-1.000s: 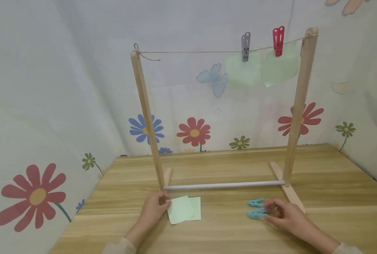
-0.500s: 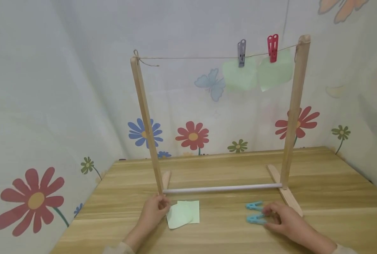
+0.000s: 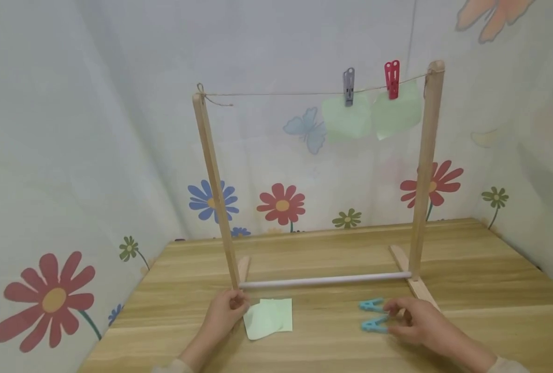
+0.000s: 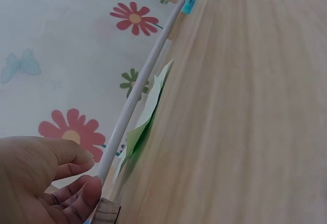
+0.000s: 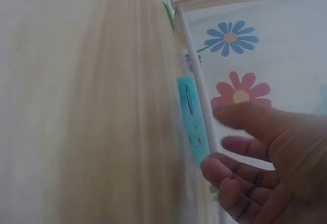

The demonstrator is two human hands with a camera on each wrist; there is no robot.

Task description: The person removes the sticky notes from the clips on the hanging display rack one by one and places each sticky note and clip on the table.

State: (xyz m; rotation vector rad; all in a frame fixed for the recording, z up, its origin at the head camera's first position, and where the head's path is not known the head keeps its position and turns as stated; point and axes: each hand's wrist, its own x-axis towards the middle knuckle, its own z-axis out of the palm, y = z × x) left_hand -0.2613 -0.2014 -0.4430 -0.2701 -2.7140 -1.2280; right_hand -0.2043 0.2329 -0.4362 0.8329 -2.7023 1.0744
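Two light green paper squares (image 3: 262, 320), partly overlapping, lie on the wooden table near the left foot of a rack. My left hand (image 3: 225, 313) hovers just beside their left edge, fingers loosely bent and holding nothing. In the left wrist view, a gap shows between that hand (image 4: 48, 183) and the raised edge of the papers (image 4: 145, 119). On the right, two light blue clothespins (image 3: 373, 325) lie one before the other. My right hand (image 3: 421, 326) is at their right ends with thumb and fingers apart; whether a fingertip touches a clothespin (image 5: 191, 116), I cannot tell.
Behind the hands stands a wooden rack (image 3: 424, 171) with a white lower bar (image 3: 325, 280) and a string (image 3: 267, 94) across its top. A grey clothespin (image 3: 348, 87) and a red clothespin (image 3: 392, 80) hold green papers (image 3: 397, 111) on the string. A flowered cloth hangs behind.
My left hand has come away from the green papers, and the upper one has settled at a tilt. My right fingers have loosened from the blue clothespins. The head view has tipped slightly upward.
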